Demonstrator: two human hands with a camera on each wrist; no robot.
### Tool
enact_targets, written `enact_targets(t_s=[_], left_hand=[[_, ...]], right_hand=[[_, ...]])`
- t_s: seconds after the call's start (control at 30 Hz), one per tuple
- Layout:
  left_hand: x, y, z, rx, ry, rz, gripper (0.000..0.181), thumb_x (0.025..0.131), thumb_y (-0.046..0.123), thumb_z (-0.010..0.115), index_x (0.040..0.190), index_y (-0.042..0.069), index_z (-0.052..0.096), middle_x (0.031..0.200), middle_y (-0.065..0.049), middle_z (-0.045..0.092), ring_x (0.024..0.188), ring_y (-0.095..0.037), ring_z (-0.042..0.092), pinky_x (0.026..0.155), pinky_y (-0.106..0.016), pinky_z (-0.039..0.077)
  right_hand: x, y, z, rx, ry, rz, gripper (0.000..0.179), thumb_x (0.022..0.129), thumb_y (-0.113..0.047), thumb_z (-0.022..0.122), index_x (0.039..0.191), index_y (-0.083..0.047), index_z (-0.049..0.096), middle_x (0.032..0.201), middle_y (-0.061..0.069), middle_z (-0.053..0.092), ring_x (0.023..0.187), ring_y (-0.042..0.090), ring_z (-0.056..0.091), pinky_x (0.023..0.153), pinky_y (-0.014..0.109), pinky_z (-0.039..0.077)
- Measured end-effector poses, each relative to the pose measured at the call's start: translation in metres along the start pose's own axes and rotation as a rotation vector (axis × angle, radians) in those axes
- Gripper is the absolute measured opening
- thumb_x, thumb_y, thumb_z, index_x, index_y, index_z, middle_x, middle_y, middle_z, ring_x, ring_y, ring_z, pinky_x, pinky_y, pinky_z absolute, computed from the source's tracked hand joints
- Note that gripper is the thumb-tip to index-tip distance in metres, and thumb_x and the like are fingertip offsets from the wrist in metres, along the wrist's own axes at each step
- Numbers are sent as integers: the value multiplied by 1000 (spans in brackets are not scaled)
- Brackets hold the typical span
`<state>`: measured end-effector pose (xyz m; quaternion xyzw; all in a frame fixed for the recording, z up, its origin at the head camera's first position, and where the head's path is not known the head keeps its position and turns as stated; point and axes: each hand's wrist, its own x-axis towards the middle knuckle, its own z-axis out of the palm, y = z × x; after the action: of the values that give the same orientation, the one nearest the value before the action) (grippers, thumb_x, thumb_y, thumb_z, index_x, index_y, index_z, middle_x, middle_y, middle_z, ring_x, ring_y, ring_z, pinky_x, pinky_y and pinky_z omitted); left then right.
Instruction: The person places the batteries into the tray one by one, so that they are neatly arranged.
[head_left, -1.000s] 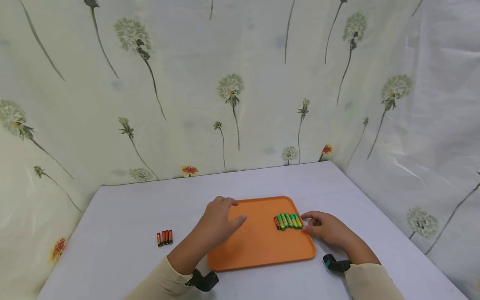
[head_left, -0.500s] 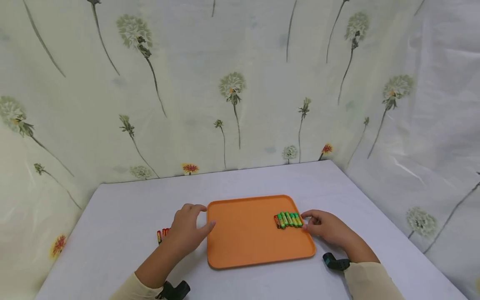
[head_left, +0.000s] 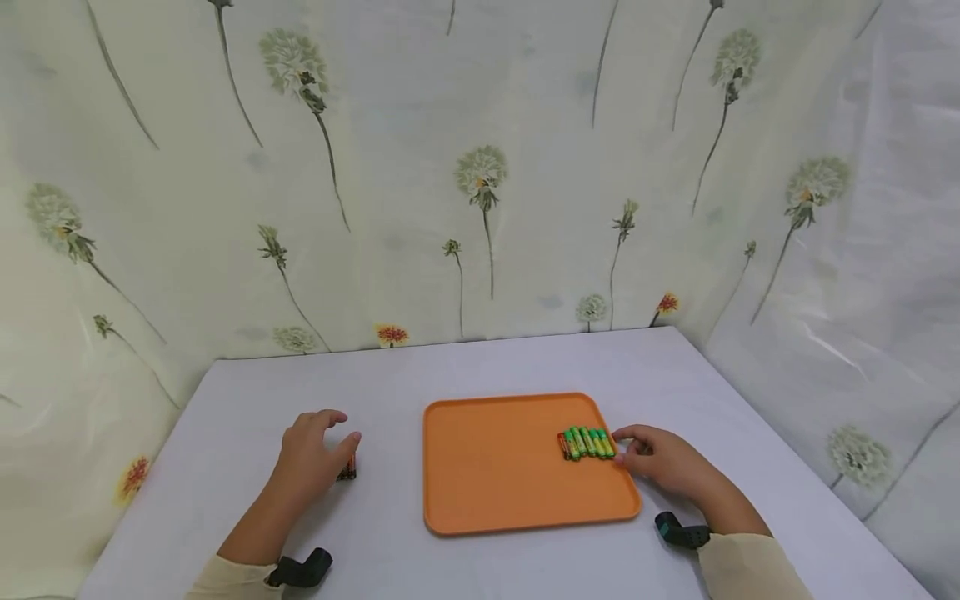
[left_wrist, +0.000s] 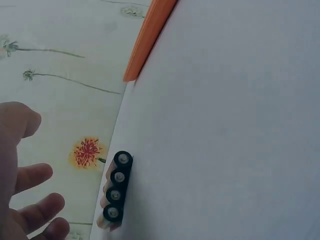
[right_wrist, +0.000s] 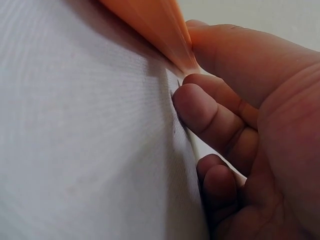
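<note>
My left hand (head_left: 309,454) hovers at the left of the table, over a short row of red and black batteries (head_left: 347,468) that it partly hides. Its thumb and fingers are spread, holding nothing. In the left wrist view several batteries (left_wrist: 116,192) lie side by side, dark ends facing the camera, apart from the fingertips (left_wrist: 52,202). My right hand (head_left: 663,462) holds the right rim of the orange tray (head_left: 510,475) at thumb and index finger; its other fingers curl below. Just inside that rim lies a row of several green batteries (head_left: 588,442) with a red one at its left end.
The tray stands flat on the white-covered table (head_left: 375,533). A flower-printed curtain (head_left: 390,167) rises behind the table and along both sides. Each wrist carries a black camera (head_left: 302,570).
My left hand has moved left, from over the tray to the red and black batteries. My right hand has stayed at the tray's rim. The head view has shifted slightly.
</note>
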<state>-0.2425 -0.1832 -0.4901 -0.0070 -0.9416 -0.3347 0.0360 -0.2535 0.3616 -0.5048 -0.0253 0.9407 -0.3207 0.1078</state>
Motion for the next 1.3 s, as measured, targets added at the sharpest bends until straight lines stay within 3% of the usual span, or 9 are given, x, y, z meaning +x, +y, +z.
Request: enact_targets(t_s=[0.13,0.23,0.37,0.47,0.63,0.73,0.87,1.3], left_hand=[[4,-10,-2,17,-43,-53,58,100,43,67,143,6,56,142,-24,52,134,-49,43,102,-63,46],[7,-17,-7,53,-108,-70,75,94,52,73,148,5,51,144,-28,49,133,-52,44,100,-64,46],[8,-30,-17,73,-212,-12,100,82,56,85,155,4,42,143,-33,46,131,-50,47,103,-65,45],[7,-40,-23,34,-264,49,108,76,50,92,158,5,37,142,-30,46,129,-43,50,104,-62,45],[8,-52,-26,-12,-301,119,103,72,39,96,156,10,43,140,-22,50,123,-34,54,103,-56,46],[7,-56,-26,-23,-327,128,101,71,34,98,154,11,45,133,-18,52,122,-33,53,105,-57,44],[4,-59,-26,-33,-353,95,98,69,33,99,150,11,47,127,-12,53,120,-31,53,107,-59,42],[9,-65,-25,15,-316,105,58,77,34,94,123,12,66,116,-4,59,109,-21,56,100,-48,48]], right_hand=[[0,3,2,3,-1,15,50,94,-41,78,134,-15,66,94,1,61,80,19,53,67,31,42],[-1,4,3,9,-4,14,51,94,-42,78,135,-14,66,94,2,61,79,19,53,66,30,42],[0,4,1,9,-3,-4,52,94,-43,78,135,-14,66,94,2,61,80,20,52,66,31,41],[0,5,0,-7,-1,-6,50,94,-42,77,135,-15,66,95,1,61,81,19,53,68,31,41],[0,3,-3,-6,4,9,50,94,-41,77,135,-15,66,96,1,61,82,19,53,69,32,41],[-2,3,-2,14,1,14,52,94,-42,78,135,-13,65,95,2,60,81,20,52,67,32,40],[-4,5,3,31,-13,36,53,92,-43,79,135,-13,66,94,2,60,80,20,52,65,31,40],[1,2,2,29,-2,30,50,93,-39,78,135,-14,66,94,3,60,80,21,52,65,31,41]])
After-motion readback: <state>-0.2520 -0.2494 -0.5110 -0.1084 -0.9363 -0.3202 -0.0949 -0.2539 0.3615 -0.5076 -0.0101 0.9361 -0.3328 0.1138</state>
